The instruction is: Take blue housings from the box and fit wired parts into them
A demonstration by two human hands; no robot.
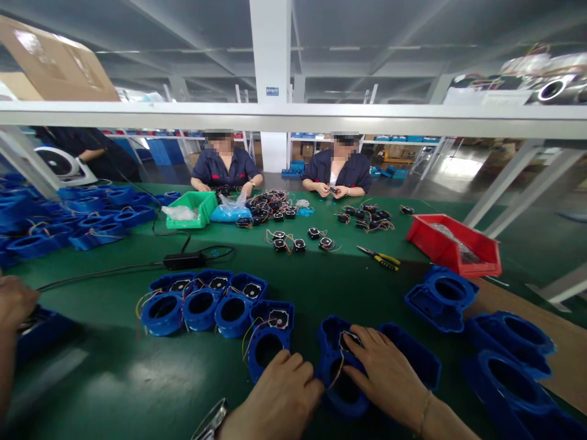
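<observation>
In front of me lies a blue plastic housing with a round opening and a small black motor in its upper pocket. My right hand rests over it from the right, fingertips on the motor and thumb near the round opening. Thin wires run from the motor toward my left hand, whose fingers are closed around their end. My left palm is hidden from view. Just left stands another housing fitted with a motor, and a further row of fitted housings extends beyond it.
Loose blue housings lie at right, by a red bin. Yellow-handled pliers, several motors, a black adapter and a green bin are farther back. A co-worker's hand is at far left; two people sit opposite.
</observation>
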